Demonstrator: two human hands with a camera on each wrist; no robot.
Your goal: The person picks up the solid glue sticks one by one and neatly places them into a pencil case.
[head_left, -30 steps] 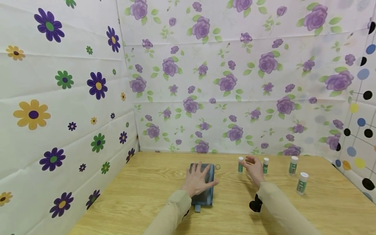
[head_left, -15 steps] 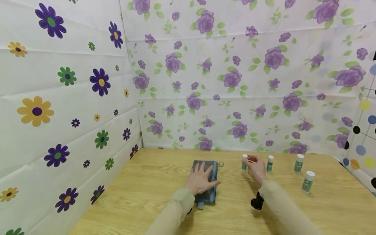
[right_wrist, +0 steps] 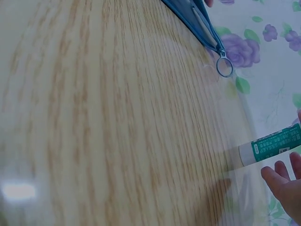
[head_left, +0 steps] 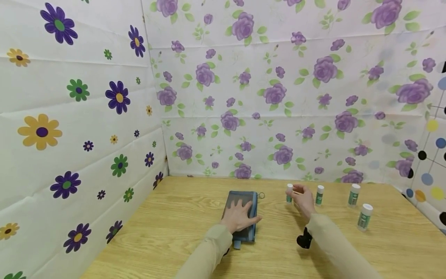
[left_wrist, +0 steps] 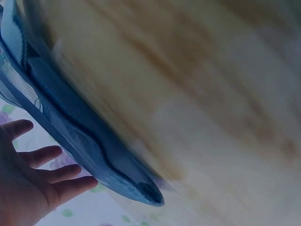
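My left hand (head_left: 238, 219) rests palm down on a blue zip pouch (head_left: 248, 235) with dark mesh, fingers spread across it. In the left wrist view, the pouch's blue edge (left_wrist: 70, 115) lies beside extended fingers (left_wrist: 56, 172). To its right, my right hand (head_left: 304, 200) pinches an upright glue stick (head_left: 289, 199) with a white cap and green label near its top. The right wrist view shows the lower part of this glue stick (right_wrist: 275, 145) between fingertips, its foot at the table; its cap is out of frame there.
Right of my right hand stand a small glue stick (head_left: 319, 195) and two larger ones, one farther back (head_left: 353, 195) and one nearer (head_left: 364, 217). A metal ring (head_left: 261, 195) hangs from the pouch's zip. Floral sheets (head_left: 265, 116) enclose the wooden table (head_left: 174, 221).
My left hand has drawn back slightly toward me on the pouch. My right fingers have closed in on the glue stick, which stands in the same place. The head view has shifted slightly.
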